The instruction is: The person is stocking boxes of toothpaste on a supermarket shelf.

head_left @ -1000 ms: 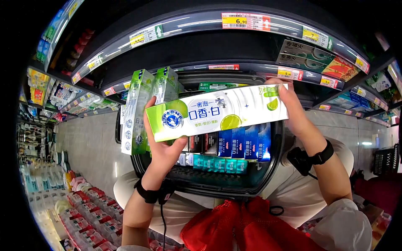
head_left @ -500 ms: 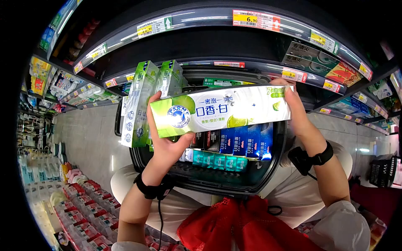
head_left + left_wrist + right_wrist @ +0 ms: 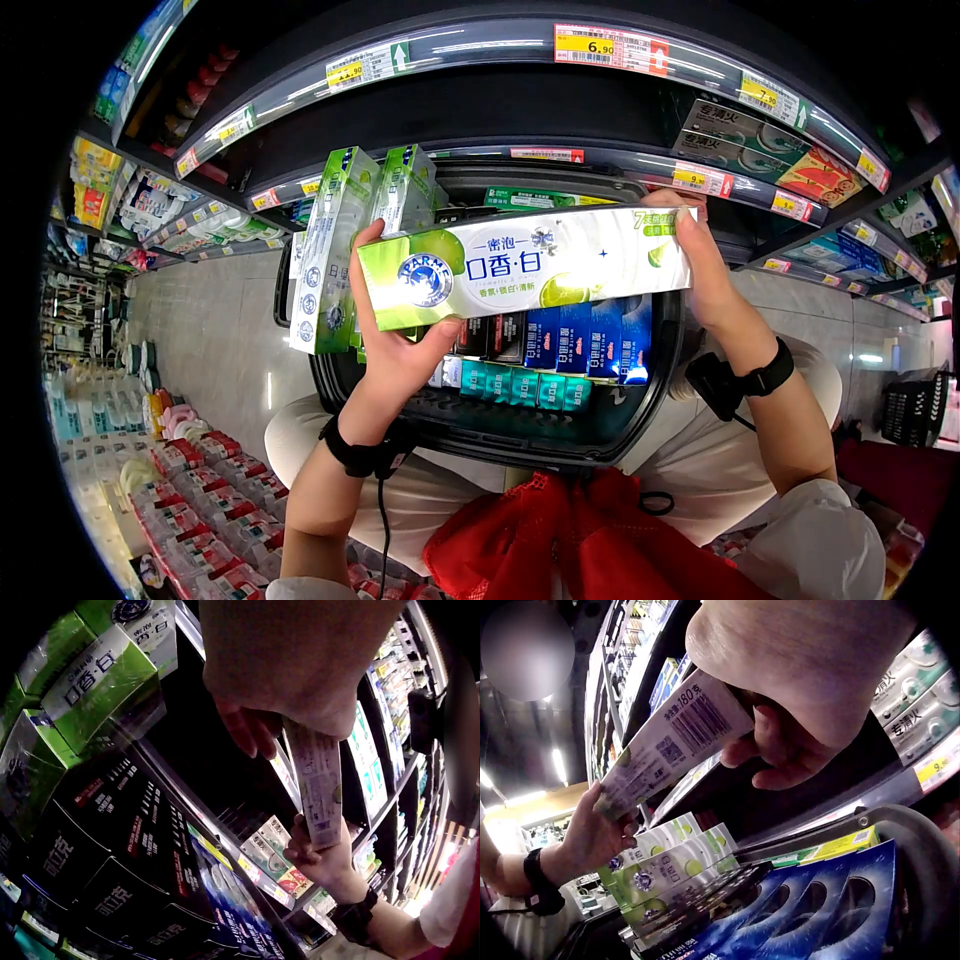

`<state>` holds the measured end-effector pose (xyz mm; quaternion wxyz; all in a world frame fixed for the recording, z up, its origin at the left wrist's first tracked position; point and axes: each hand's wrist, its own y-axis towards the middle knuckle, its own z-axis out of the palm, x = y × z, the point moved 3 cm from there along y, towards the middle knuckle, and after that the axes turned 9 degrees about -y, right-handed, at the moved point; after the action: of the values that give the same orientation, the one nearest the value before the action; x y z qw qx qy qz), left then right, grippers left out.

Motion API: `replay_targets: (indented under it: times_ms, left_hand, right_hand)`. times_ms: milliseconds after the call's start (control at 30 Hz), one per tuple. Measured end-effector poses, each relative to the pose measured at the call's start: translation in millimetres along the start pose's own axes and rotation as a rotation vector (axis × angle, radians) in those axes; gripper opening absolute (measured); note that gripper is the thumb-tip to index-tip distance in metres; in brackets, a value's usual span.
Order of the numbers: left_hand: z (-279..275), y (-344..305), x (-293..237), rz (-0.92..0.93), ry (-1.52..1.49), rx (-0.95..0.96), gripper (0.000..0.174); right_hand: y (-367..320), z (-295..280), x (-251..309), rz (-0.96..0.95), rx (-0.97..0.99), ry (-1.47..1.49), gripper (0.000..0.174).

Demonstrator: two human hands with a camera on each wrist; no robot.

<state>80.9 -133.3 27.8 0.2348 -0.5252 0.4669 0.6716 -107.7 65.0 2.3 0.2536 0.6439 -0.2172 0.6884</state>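
A white and green toothpaste box (image 3: pixel 600 262) with lime pictures is held up across a dark basket, its printed front facing me in the head view. My left hand (image 3: pixel 398 352) grips its left end, thumb along the lower edge. At the other end, my right hand (image 3: pixel 708 272) holds the box, with fingers behind the top corner. A barcode side of the box (image 3: pixel 679 735) shows in the right wrist view. Below it in the basket (image 3: pixel 520 440) lie blue boxes (image 3: pixel 590 340), black boxes (image 3: pixel 505 338) and small teal boxes (image 3: pixel 525 387).
Two more lime-green boxes (image 3: pixel 328 250) stand at the basket's left side. Beyond it runs a dark shelf with price tags (image 3: pixel 610 48); grey cartons (image 3: pixel 735 125) sit on it at the right. Red and white packages (image 3: pixel 205 510) lie on the lower left.
The head view has shifted slightly since a second ago, and the box has tilted a little in the hands. Over the last half second both hands keep almost the same hold.
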Motion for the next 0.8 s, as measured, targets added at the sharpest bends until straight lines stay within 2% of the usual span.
replay_targets:
  times_ms: [33,167,267,333,800]
  left_hand:
    - [0.2,0.0,0.3,0.000,0.000,0.000,0.093]
    - [0.2,0.5,1.1,0.020,0.014,-0.004,0.092]
    - [-0.4,0.2,0.8,0.011,0.007,0.001,0.091]
    - [-0.2,-0.1,0.9,-0.010,-0.004,0.006,0.090]
    - [-2.0,-0.8,2.6,0.005,0.055,-0.012,0.089]
  right_hand:
    - [0.3,-0.9,-1.0,0.012,0.006,-0.038,0.047]
    - [0.6,-1.2,-1.8,-0.002,0.023,-0.033,0.047]
    - [-0.2,1.3,0.8,0.019,0.022,-0.037,0.046]
    - [-1.6,4.9,4.3,0.005,-0.011,0.042,0.034]
    - [-2.3,5.7,4.7,0.005,-0.008,0.002,0.037]
